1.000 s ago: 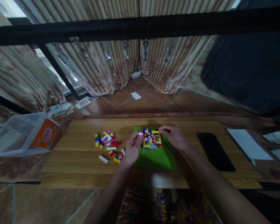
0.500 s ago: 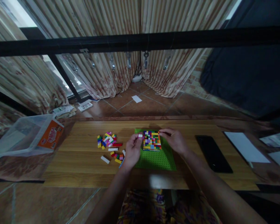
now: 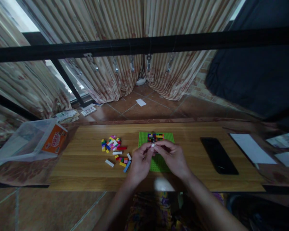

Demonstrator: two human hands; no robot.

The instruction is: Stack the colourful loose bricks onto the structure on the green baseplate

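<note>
Between the fingertips of both hands is a small white toy brick (image 3: 153, 145), held just above the near side of a multicoloured brick build (image 3: 156, 136). My left hand (image 3: 142, 159) pinches it from the left, fingers closed. From the right, my right hand (image 3: 172, 157) closes thumb and forefinger on it too. The build stands on a green studded baseplate (image 3: 143, 138), and my hands hide its near part. Left of my left hand lie loose bricks, among them a blue long brick (image 3: 127, 166), a white long brick (image 3: 109, 163) and a red long brick (image 3: 121, 148).
The wooden table (image 3: 82, 160) carries a black phone-like slab (image 3: 219, 156) and a white paper sheet (image 3: 252, 148) at the right. A clear plastic bin (image 3: 26, 141) with an orange label stands left of it. A dark rail (image 3: 139, 46) crosses beyond the table.
My right hand has left the build's far right corner and come in toward my left hand. Both hands now meet at the white brick, covering the build's near part.
</note>
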